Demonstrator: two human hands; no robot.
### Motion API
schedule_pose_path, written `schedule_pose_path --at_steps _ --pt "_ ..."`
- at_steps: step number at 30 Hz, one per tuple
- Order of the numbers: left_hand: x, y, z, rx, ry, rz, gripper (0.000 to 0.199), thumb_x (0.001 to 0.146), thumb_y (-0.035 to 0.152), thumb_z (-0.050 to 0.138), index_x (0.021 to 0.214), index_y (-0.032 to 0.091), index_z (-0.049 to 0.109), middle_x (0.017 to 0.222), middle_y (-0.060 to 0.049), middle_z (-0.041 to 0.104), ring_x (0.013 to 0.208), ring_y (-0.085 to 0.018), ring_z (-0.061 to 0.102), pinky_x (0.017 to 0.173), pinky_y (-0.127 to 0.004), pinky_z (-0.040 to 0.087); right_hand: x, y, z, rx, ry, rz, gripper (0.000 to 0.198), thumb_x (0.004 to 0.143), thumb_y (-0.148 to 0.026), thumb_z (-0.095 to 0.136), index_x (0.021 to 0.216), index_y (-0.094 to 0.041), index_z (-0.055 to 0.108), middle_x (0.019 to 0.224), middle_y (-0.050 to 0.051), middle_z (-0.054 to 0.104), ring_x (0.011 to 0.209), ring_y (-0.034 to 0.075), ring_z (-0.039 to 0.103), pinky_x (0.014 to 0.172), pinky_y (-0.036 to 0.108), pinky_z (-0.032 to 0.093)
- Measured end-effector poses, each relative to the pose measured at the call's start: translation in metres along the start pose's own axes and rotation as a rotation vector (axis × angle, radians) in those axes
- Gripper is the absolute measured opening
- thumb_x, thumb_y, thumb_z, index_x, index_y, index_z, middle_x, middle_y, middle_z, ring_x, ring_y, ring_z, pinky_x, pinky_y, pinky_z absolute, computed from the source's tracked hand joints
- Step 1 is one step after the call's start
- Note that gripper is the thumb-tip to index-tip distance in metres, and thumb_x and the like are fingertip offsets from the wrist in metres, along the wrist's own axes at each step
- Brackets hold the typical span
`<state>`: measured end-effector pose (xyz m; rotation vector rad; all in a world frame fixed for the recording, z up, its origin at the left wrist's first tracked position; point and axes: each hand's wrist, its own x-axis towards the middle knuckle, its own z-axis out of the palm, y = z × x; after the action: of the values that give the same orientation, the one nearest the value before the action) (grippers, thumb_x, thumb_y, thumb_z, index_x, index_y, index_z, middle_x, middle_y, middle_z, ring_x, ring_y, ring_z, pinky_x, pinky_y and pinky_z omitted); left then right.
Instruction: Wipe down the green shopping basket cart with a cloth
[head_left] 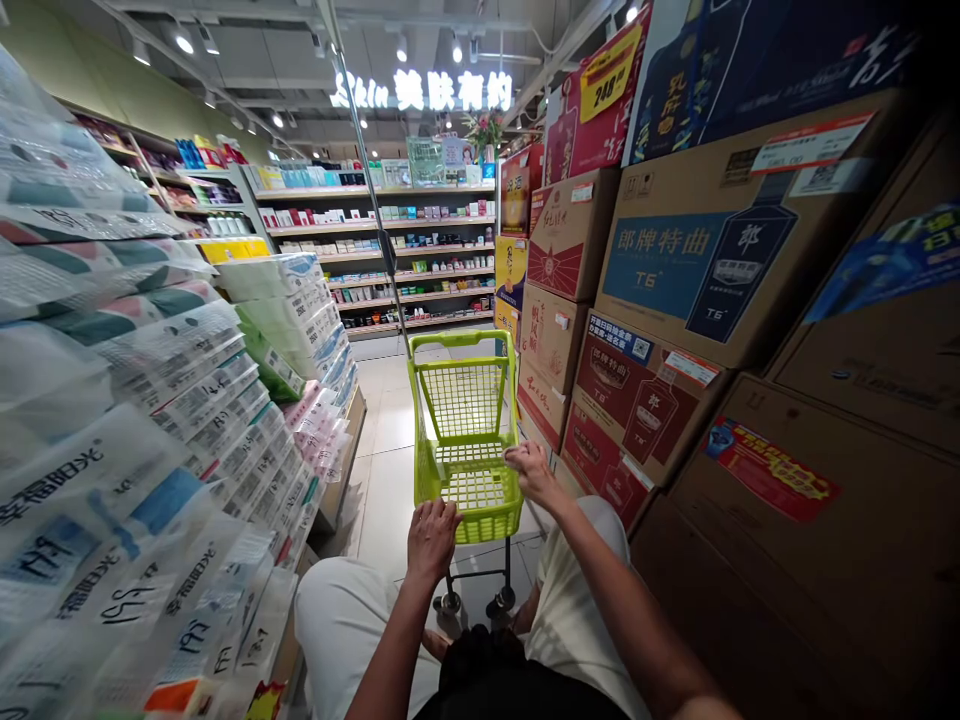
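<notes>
- Wrapped paper packs (142, 560): one tall lot, plastic-covered, several marked in black handwriting; I logged them well left of the left fingers.
- Second stack of packs (289, 280): farther off, ahead and left of those fingers.
- Thin pole (367, 170): leaning, ahead of the left fingers; its lower end met the cart's far left corner in my view.
- Display shelves (435, 277): tiers of small goods, well ahead of both sets of fingers.
- Left hand (433, 540): fingers bent, side by side, on the near left corner of the basket; tips hidden, so I could not tell whether they gripped.
- Green shopping cart (462, 439): one, upright, between and ahead of my two sets of fingers.
- Right hand (534, 475): fingers curled narrow at the right rim; grip unclear to me.
- Yellow price sign (611, 75): reading 248, high beyond the right fingers.
- Printed cartons (667, 250): stacked, right of the right fingers.
</notes>
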<state>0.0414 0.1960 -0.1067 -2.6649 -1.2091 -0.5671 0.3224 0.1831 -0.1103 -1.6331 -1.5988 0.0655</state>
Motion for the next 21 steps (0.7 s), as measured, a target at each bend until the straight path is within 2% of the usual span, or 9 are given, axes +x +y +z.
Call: schedule_pose_path --at_steps 3,7,9,12,16,18,21 --pt "0.001 -0.002 -0.001 0.004 -0.006 0.007 0.029 0.104 0.036 0.037 0.106 0.024 0.064 0.098 -0.004 0.065 0.095 -0.023 0.054 0.097 -0.04 0.036 -0.004 0.002 0.001 0.009 -0.004 -0.009 0.045 0.077 -0.004 0.048 0.107 -0.025 0.075 0.111 0.009 0.059 0.105 0.024 0.048 0.096 0.038 0.04" --pt "0.006 0.0 -0.002 0.017 -0.024 -0.001 0.031 0.104 0.036 0.036 0.103 0.024 0.065 0.096 -0.005 0.065 0.095 -0.023 0.054 0.096 -0.039 0.036 0.042 0.009 -0.009 0.042 0.033 0.046 0.047 0.074 -0.004 0.047 0.107 -0.021 0.075 0.11 0.009 0.06 0.106 0.024 0.049 0.101 0.04 0.036" --pt "0.007 0.001 0.0 0.021 -0.016 -0.013 0.031 0.104 0.036 0.037 0.104 0.023 0.065 0.096 -0.005 0.066 0.094 -0.023 0.054 0.095 -0.039 0.036 0.05 0.008 -0.01 0.048 0.047 0.069 0.046 0.073 -0.004 0.046 0.105 -0.02 0.076 0.111 0.01 0.06 0.106 0.024 0.049 0.102 0.041 0.035" --pt "0.007 0.0 0.003 0.027 -0.002 -0.025 0.03 0.104 0.034 0.037 0.107 0.023 0.065 0.098 -0.005 0.066 0.095 -0.023 0.054 0.096 -0.039 0.036 0.024 0.002 -0.003 0.062 0.046 0.087 0.046 0.073 -0.003 0.048 0.103 -0.02 0.077 0.109 0.01 0.059 0.104 0.024 0.051 0.099 0.04 0.037" --pt "0.006 -0.004 0.005 0.035 -0.004 -0.026 0.03 0.104 0.034 0.036 0.108 0.024 0.064 0.099 -0.005 0.066 0.095 -0.023 0.054 0.096 -0.039 0.036 -0.024 -0.007 0.008 0.08 0.067 0.015 0.044 0.076 -0.003 0.048 0.102 -0.023 0.077 0.11 0.009 0.058 0.107 0.024 0.05 0.098 0.038 0.039" --pt "0.007 -0.004 0.005 0.045 -0.012 -0.019 0.031 0.104 0.034 0.036 0.109 0.023 0.064 0.099 -0.005 0.066 0.095 -0.024 0.054 0.096 -0.04 0.036 -0.025 -0.01 0.006 0.08 0.09 0.032 0.045 0.076 -0.002 0.047 0.103 -0.023 0.076 0.111 0.009 0.058 0.108 0.024 0.05 0.098 0.039 0.04" --pt "0.013 0.0 0.004 0.067 -0.019 -0.023 0.032 0.104 0.035 0.035 0.108 0.023 0.064 0.098 -0.005 0.066 0.095 -0.024 0.054 0.095 -0.039 0.036 -0.006 -0.014 0.0 0.058 0.103 0.119 0.05 0.073 0.0 0.046 0.106 -0.022 0.076 0.111 0.009 0.057 0.106 0.024 0.049 0.097 0.038 0.041"
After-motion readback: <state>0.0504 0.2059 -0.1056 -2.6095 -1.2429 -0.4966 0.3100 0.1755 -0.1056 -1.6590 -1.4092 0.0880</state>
